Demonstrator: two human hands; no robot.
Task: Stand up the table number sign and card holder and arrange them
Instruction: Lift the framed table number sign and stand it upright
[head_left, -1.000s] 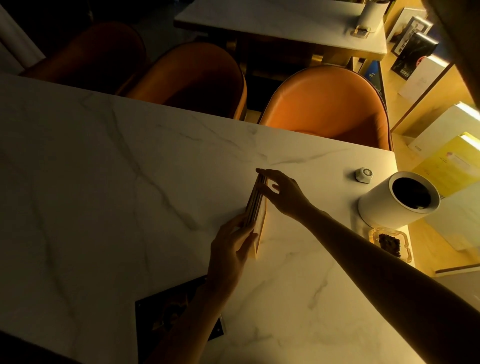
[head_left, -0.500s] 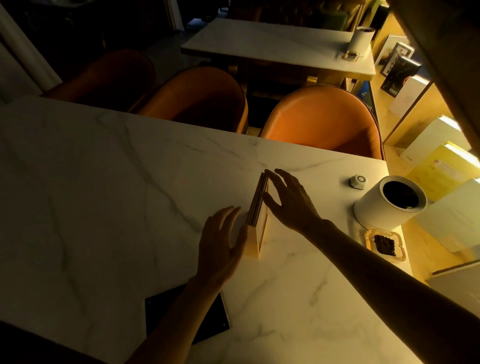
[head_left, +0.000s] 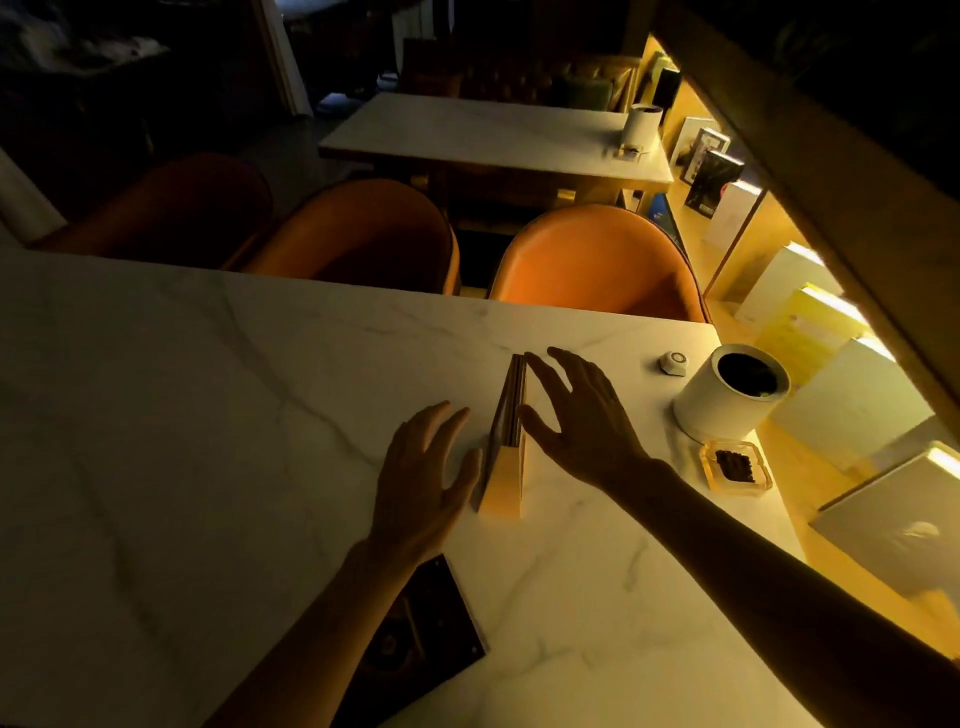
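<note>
A card holder (head_left: 504, 480), a pale wooden block with several thin cards standing in its slot, stands upright on the white marble table (head_left: 208, 415). My left hand (head_left: 426, 478) hovers just left of it, fingers spread, holding nothing. My right hand (head_left: 582, 415) hovers just right of the cards, fingers spread as well, not gripping. A flat dark rectangular plate (head_left: 431, 629), possibly the table number sign, lies on the table near the front edge, partly under my left forearm.
At the table's right end stand a white cylindrical bin (head_left: 732, 400), a small white call button (head_left: 674, 362) and a glass ashtray (head_left: 735, 465). Three orange chairs (head_left: 597, 260) line the far side. Another table (head_left: 493, 140) stands behind; lit shelves with boxes run along the right.
Both hands have let go of the card holder and drawn slightly away from it, fingers spread. The holder stays upright. The camera has tilted up and back.
</note>
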